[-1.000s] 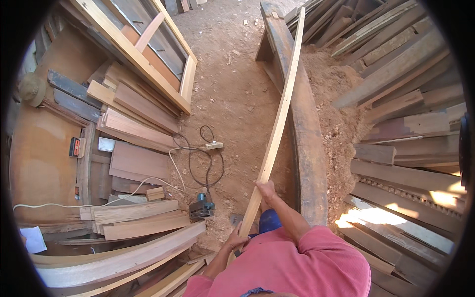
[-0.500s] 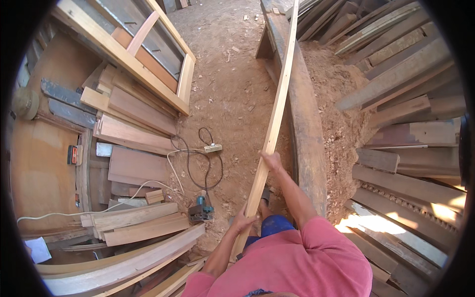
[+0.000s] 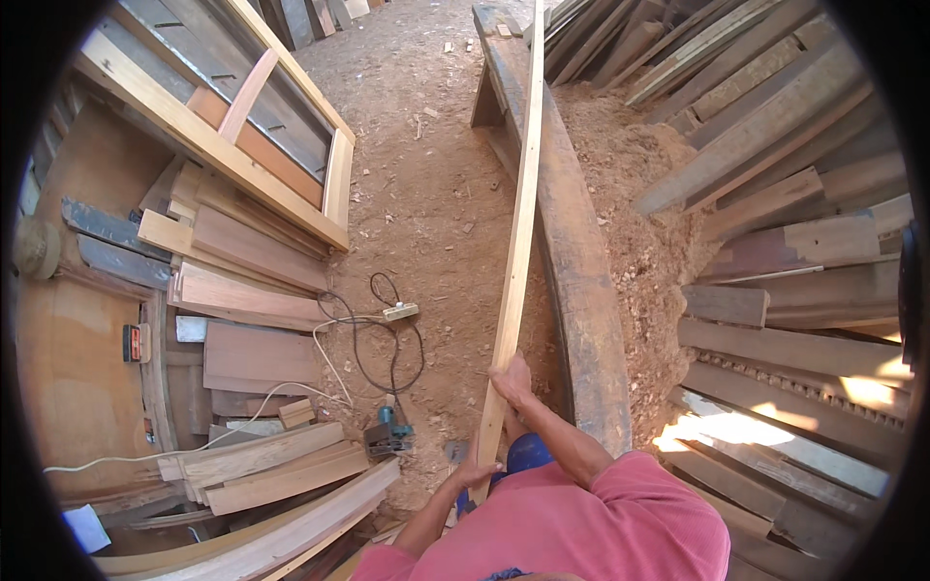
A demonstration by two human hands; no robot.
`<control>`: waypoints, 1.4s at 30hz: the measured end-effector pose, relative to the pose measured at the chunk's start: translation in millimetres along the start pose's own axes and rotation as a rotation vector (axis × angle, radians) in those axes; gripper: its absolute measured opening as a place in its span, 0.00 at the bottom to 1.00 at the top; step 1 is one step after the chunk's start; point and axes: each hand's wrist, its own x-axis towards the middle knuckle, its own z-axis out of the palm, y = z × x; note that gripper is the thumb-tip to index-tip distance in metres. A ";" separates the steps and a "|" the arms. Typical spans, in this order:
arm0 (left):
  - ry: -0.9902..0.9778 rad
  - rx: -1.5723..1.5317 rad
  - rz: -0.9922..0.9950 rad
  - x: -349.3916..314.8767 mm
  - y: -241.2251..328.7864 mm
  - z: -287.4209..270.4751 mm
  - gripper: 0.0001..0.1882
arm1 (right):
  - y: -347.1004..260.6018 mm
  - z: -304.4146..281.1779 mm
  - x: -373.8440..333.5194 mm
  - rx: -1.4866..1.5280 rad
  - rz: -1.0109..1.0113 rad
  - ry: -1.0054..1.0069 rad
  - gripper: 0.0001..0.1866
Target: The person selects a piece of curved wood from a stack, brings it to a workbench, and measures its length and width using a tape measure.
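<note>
Head view, entries as follows. One long pale wooden strip, narrow, running from the person's lap up to the top edge of view. One right hand, grip wrapped about the strip. One left hand, grip clasping the strip nearer the body. One worktop, long, dark and worn, just right of the strip; the strip's far part overlaps its edge in view, contact between them cannot be told. One blue-green power tool, on the ground left of the hands. One dark cord, looped beyond the tool. One pale socket block, beside the loops. One pale cord, trailing left from the block. One light wooden frame with crosspieces, upper left. One flat reddish board, among others at left. Stacked timber, various lengths, along the right. Wood shavings, heaped between worktop and timber.
</note>
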 end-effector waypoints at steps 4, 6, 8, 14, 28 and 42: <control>0.008 -0.034 -0.154 11.0 -3.6 14.6 0.62 | 12.4 -6.8 3.7 0.102 -0.088 -0.018 0.27; 0.033 0.019 -0.177 17.4 -3.0 24.7 0.63 | 41.0 2.2 19.3 0.093 -0.124 0.010 0.25; 0.116 0.201 -0.102 23.5 -36.2 34.2 0.64 | 57.0 4.5 25.0 0.078 -0.106 0.024 0.25; 0.050 0.096 -0.283 46.4 -28.8 51.2 0.67 | 56.3 -9.3 41.0 -0.001 -0.124 0.013 0.27; 0.070 -0.113 -0.200 80.2 43.8 73.1 0.68 | -10.5 -70.8 69.9 0.048 -0.174 -0.018 0.28; -0.376 -0.362 0.124 -38.6 249.4 35.8 0.53 | -42.6 -143.0 -144.3 1.229 -0.465 -0.426 0.31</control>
